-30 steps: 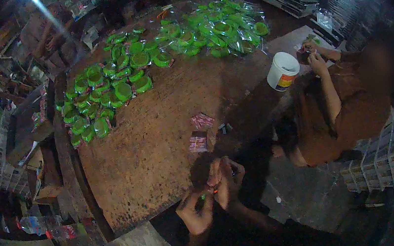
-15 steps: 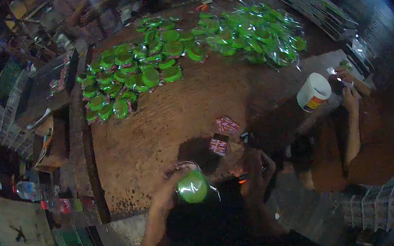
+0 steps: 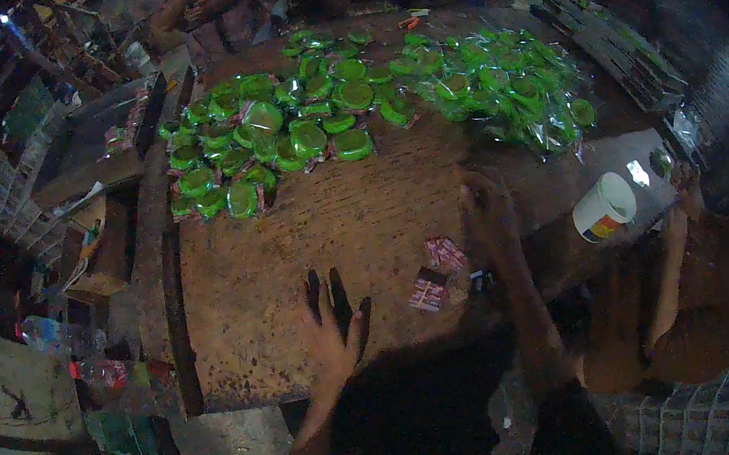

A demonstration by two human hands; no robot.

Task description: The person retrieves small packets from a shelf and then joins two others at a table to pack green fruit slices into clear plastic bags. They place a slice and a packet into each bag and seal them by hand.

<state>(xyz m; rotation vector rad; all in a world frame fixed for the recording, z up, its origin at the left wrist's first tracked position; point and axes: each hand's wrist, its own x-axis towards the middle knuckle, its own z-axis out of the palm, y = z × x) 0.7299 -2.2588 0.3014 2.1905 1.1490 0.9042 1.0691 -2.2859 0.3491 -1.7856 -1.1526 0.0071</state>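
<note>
My left hand is open over the near part of the brown wooden table, its fingers spread and nothing in them. Farther forward, my right hand hangs in shadow short of the right-hand pile; its fingers look bent, but darkness hides whether they hold anything. Round green items in clear wrap lie in a spread group at the far left. A looser heap of similar wrapped green items is at the far right. Between my arms lie small stacks of red-and-white printed labels.
A white bucket stands to the right, beside a co-worker's arm and hand. Orange-handled tools lie at the table's far edge. An open cardboard box is left of the table. Another person's arms show beyond it.
The wrapped green item has left my left hand, which now spreads open over the table. My right hand has moved forward from near my body toward the right-hand heap.
</note>
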